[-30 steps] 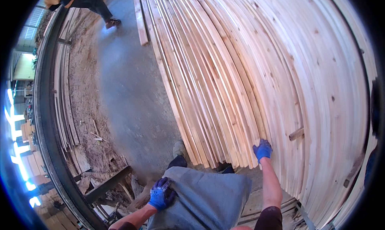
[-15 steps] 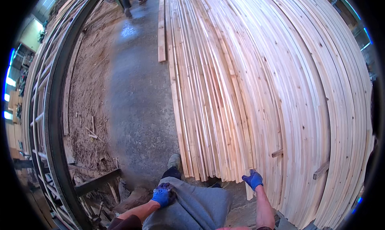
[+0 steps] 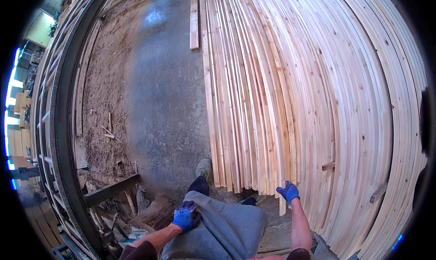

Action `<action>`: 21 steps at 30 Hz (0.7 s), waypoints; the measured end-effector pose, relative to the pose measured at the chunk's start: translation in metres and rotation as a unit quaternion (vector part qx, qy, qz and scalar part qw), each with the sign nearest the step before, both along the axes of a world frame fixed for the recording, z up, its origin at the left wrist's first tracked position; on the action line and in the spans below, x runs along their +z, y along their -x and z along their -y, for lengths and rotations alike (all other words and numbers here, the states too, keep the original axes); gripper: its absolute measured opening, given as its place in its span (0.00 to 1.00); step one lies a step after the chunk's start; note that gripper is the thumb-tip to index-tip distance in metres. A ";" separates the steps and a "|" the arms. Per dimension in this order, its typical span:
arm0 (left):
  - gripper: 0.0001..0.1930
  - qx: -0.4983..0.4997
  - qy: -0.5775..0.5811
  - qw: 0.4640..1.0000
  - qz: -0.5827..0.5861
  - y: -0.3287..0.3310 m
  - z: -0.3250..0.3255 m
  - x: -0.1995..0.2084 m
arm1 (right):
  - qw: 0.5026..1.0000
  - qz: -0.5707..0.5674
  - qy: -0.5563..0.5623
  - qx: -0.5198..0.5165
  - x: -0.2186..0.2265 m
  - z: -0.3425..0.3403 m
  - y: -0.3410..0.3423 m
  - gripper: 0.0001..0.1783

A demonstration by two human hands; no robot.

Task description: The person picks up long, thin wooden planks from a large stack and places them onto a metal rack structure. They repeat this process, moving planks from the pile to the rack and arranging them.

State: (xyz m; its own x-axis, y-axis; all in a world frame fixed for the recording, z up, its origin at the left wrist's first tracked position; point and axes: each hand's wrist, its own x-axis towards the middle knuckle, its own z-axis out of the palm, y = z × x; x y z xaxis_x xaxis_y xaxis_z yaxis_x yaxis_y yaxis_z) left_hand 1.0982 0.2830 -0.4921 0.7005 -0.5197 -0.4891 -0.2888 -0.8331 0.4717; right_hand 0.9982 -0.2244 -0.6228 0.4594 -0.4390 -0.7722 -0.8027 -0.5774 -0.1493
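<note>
Blue-and-dark gloves cover both my hands. My right hand (image 3: 289,193) is at the near end of the wooden strips, its thumb and fingers closed around one wooden strip (image 3: 282,206). That strip's end juts out toward me past its neighbours. The wide layer of pale wooden strips (image 3: 254,124) runs lengthwise away from me, side by side, with uneven near ends. My left hand (image 3: 185,217) lies on the grey cloth (image 3: 222,219) over my lap and legs, fingers loosely bent, with nothing seen in it.
Left of the strips runs a grey concrete floor (image 3: 168,92), bordered by brown sawdust (image 3: 106,87) with wood scraps. A dark metal beam (image 3: 63,124) curves along the left. Short wooden blocks (image 3: 329,166) protrude among the strips at right. One board (image 3: 194,24) lies along the strips' far-left edge.
The view has shifted, so the strips sit a little farther right and higher. The legs of another person at the far end have left view. My right hand stays at the same strip.
</note>
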 end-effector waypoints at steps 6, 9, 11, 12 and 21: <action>0.27 0.010 -0.002 1.000 0.006 0.005 0.004 -0.001 | 0.999 0.000 -0.054 0.001 -0.003 0.013 0.002 0.47; 0.27 0.017 -0.007 1.000 0.006 0.007 0.005 0.001 | 0.998 0.020 -0.057 0.007 0.001 0.014 0.012 0.48; 0.27 0.022 -0.010 1.000 0.005 0.006 0.004 -0.001 | 0.999 0.026 -0.035 0.023 0.012 0.013 0.012 0.48; 0.27 0.022 -0.013 1.000 0.004 0.006 0.003 -0.001 | 0.999 0.025 -0.032 0.024 0.018 0.011 0.012 0.49; 0.30 -0.010 -0.095 0.989 -0.113 -0.005 -0.007 0.017 | 1.000 0.020 -0.012 0.017 0.114 -0.013 0.018 0.49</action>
State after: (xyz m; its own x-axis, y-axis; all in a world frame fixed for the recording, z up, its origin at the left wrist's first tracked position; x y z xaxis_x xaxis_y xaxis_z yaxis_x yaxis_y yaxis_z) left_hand 1.1031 0.2900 -0.4756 0.5527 -0.4167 -0.7217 -0.2115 -0.9078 0.3622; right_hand 0.9801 -0.2118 -0.5089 0.5051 -0.4041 -0.7626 -0.7753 -0.6006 -0.1953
